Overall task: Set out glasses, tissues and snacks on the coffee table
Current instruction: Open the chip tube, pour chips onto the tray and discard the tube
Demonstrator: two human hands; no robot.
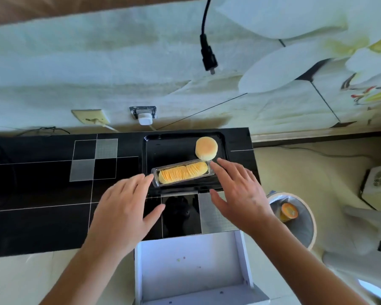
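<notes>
A clear plastic tray of stacked yellow crisps (182, 173) lies along the near edge of a black serving tray (151, 155) on the black glossy coffee table (42, 190). A round pale bun (206, 148) sits on the same serving tray at its far right. My left hand (123, 208) hovers at the crisp tray's left end, fingers spread, fingertips about touching it. My right hand (238, 192) is at its right end, fingers spread, holding nothing.
An open white drawer (191, 267) juts out below the table's near edge. A lined waste bin (295, 219) with an orange cup in it stands on the floor to the right. A black plug (208, 56) dangles in front of the floral wall.
</notes>
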